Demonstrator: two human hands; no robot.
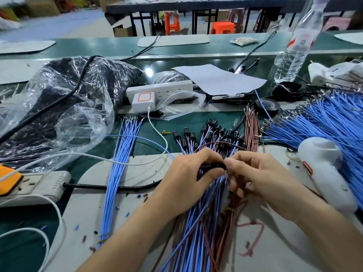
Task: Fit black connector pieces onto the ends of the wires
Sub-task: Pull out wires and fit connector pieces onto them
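Fingers [211, 174] of left hand [186, 173] and right hand [263, 173] pinch black connector [213, 167] over green bench [153, 134], orange stools [223, 27] behind.

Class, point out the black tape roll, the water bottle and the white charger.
black tape roll [275, 108], head view, outer side wall.
water bottle [290, 59], head view, clear lower body.
white charger [143, 107], head view, face below its orange square.

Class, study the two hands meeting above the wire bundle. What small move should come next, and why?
Probably push the wire end further into the black connector piece. The left hand grips that piece and the right hand pinches at its tip, so fitting looks under way. Whether the wire is fully in is hidden by the fingers.
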